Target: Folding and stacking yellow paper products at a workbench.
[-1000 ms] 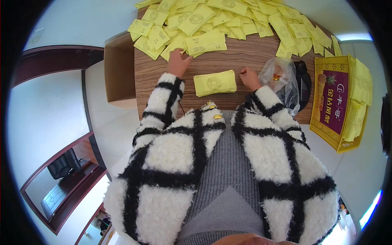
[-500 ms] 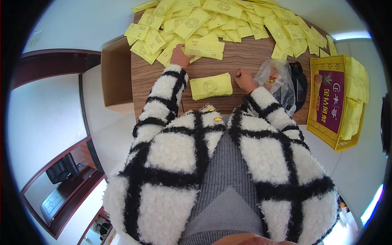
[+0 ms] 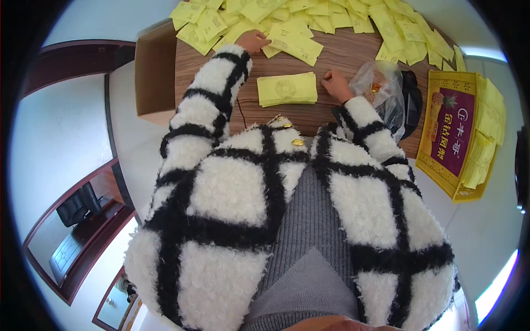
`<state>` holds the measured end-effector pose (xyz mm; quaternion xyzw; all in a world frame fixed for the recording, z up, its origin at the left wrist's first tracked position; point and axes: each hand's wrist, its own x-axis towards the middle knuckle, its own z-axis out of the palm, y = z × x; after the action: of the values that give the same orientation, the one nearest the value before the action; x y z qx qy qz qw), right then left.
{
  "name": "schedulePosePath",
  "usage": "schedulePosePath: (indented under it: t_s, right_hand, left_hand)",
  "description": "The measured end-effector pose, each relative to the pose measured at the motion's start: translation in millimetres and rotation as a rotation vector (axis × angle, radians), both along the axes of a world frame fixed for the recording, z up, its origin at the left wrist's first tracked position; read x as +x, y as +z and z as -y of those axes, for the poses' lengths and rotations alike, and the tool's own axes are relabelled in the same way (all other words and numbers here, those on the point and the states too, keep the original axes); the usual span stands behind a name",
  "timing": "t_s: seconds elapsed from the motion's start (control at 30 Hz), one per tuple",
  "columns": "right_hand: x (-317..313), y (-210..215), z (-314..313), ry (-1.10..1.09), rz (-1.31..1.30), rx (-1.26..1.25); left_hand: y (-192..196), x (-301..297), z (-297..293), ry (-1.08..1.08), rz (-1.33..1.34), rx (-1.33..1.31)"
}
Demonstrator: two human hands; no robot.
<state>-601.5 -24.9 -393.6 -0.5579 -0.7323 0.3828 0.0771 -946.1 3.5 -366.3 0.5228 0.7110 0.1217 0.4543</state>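
My left hand (image 3: 253,41) reaches to the near edge of a large heap of yellow paper packets (image 3: 251,10). Its thumb and fingers pinch the left end of one flat yellow packet (image 3: 298,48), which slants down to the right over other packets. Closer to me lies a neat stack of the same packets (image 3: 287,89), with a round printed design on the top one. Just right of that stack, my right hand (image 3: 337,86) rests on the table with its fingers curled in; nothing shows in them.
A clear plastic bag (image 3: 375,88) and a black object (image 3: 411,102) lie right of my right hand. Further right stands a yellow and purple carton (image 3: 450,132) filled with yellow packets. An open brown cardboard box (image 3: 155,77) adjoins the wooden table's (image 3: 207,71) left edge.
The view has shifted, so the table sits higher in the picture. The packet at my left hand has swung, its right end now pointing lower. My right hand stays beside the stack.
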Motion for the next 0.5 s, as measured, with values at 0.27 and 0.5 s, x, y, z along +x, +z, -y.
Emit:
schedulePosePath:
  t_s: [0.27,0.5]
  right_hand:
    - [-11,5,-2,-0.015,-0.034,-0.049]
    - [2,-6,-16,-0.012,-0.048,-0.039]
  left_hand:
    - [-1,6,-12,-0.056,-0.024,-0.097]
    - [20,9,-28,-0.062,0.169,-0.048]
